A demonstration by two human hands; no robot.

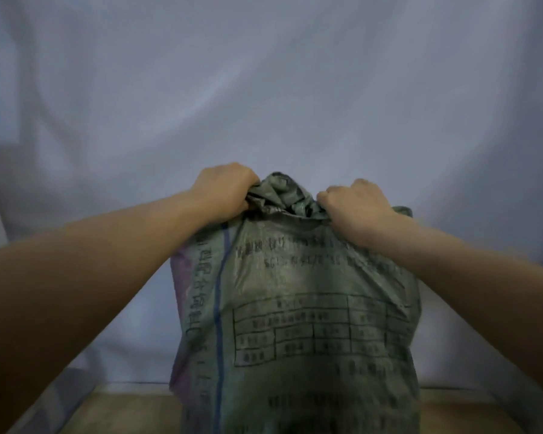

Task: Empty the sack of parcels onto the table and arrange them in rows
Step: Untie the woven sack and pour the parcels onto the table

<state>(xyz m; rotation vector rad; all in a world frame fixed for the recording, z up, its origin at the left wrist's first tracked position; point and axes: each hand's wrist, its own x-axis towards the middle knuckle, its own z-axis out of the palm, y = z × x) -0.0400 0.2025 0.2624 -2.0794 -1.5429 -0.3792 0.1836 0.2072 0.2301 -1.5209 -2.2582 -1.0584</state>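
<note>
A grey-green woven sack point(298, 308) with black print, a printed table and a blue stripe down its left side hangs upright in front of me. Its top end is bunched together. My left hand point(223, 191) grips the bunched fabric on the left. My right hand point(356, 208) grips it on the right. Both fists are closed on the cloth. The sack bulges, and its contents are hidden. No parcels are visible.
A pale blue-grey cloth point(264, 89) covers the whole background behind the sack. A tan surface point(132, 411) shows along the bottom edge, below the sack and either side of it.
</note>
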